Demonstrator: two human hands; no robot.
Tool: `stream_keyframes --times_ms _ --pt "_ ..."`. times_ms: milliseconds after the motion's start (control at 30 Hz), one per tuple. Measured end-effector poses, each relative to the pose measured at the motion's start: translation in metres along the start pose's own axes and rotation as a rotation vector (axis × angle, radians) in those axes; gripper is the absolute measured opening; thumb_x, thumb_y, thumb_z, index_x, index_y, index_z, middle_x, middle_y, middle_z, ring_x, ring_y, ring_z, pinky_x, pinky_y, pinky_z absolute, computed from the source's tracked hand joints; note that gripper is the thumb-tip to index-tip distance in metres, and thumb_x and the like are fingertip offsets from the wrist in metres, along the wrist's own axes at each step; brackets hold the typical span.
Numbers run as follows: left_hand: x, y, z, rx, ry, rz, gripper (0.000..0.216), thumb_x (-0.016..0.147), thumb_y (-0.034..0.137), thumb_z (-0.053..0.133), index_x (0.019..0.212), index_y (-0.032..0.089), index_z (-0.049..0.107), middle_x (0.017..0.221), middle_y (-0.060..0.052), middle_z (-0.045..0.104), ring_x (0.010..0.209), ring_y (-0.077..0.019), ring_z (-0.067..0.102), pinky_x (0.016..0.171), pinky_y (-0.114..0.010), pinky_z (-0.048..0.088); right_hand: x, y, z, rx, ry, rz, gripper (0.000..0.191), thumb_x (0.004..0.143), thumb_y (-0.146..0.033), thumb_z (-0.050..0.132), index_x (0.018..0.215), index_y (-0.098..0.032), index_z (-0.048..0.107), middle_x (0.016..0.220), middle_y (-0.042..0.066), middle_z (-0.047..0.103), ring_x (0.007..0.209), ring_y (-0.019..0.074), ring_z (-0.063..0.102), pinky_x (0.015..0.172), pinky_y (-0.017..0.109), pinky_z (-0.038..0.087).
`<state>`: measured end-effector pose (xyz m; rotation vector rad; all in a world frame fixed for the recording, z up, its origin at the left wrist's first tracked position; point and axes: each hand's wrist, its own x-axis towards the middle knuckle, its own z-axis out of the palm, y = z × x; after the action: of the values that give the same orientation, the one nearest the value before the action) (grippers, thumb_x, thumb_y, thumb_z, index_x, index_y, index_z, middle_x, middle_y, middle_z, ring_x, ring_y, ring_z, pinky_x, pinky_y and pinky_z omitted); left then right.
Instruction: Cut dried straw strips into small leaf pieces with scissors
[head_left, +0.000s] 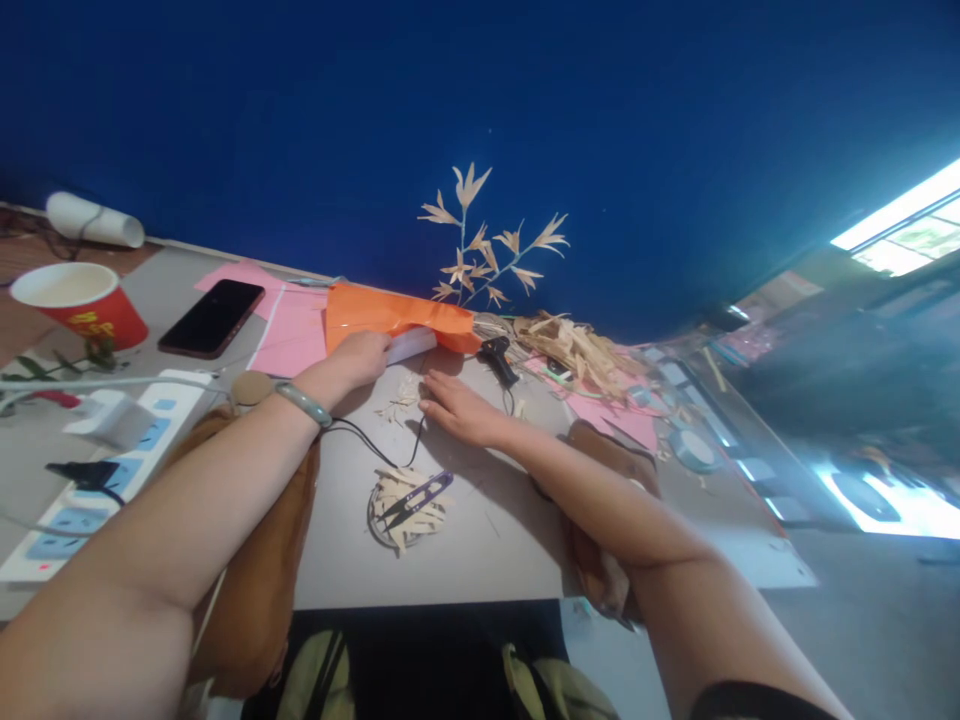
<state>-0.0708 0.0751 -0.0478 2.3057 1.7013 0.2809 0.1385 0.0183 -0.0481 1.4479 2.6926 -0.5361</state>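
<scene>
At the back middle of the table, my left hand (361, 360), with a bangle on its wrist, closes round the left end of a white flat-sided piece (412, 345) that looks like card or folded paper. An orange sheet (367, 310) lies right behind it. My right hand (461, 410) rests flat on the table with fingers stretched out, beside small pale scraps (403, 398). Nearer me, purple-handled thread snips (416, 498) lie on a round dish of pale husk-like strips (401, 530). Behind my right hand is a black glue gun (499, 360) with a cord.
A branch of pale husk flowers (487, 255) rises at the back, left of a dried husk pile (581, 350). On the left are a power strip (142, 450), a phone (212, 318) and a red paper cup (86, 305). A tape roll (694, 450) lies right.
</scene>
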Motion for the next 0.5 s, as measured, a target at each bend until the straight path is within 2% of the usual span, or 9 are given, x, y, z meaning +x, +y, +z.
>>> stream_keyframes --times_ms 100,300,500 --pt "0.000 0.000 0.000 -0.008 0.004 -0.001 0.031 0.082 0.024 0.044 0.097 0.017 0.070 0.095 -0.011 0.072 0.087 -0.0235 0.066 0.078 -0.029 0.046 -0.001 0.001 0.002 -0.047 0.026 0.104 0.061 0.095 -0.047 0.035 0.138 -0.005 0.042 0.149 0.022 0.034 0.140 0.0302 0.028 0.114 0.046 0.023" --pt "0.001 -0.002 0.002 -0.009 0.011 0.006 0.034 0.083 0.024 0.042 0.101 0.018 0.070 0.100 -0.010 0.072 0.089 -0.0240 0.065 0.078 -0.029 0.047 -0.014 -0.014 0.007 0.009 0.010 -0.043 0.063 0.096 -0.048 0.034 0.144 -0.007 0.034 0.153 0.019 0.028 0.144 0.0244 0.021 0.117 0.041 0.018" --pt "-0.001 0.000 0.001 -0.024 0.008 0.002 0.034 0.083 0.024 0.041 0.098 0.016 0.070 0.097 -0.012 0.072 0.087 -0.0251 0.066 0.077 -0.031 0.047 -0.038 0.003 -0.010 -0.059 0.035 0.056 0.050 0.096 -0.039 0.036 0.136 -0.011 0.044 0.139 0.017 0.050 0.131 0.0235 0.044 0.116 0.048 0.012"
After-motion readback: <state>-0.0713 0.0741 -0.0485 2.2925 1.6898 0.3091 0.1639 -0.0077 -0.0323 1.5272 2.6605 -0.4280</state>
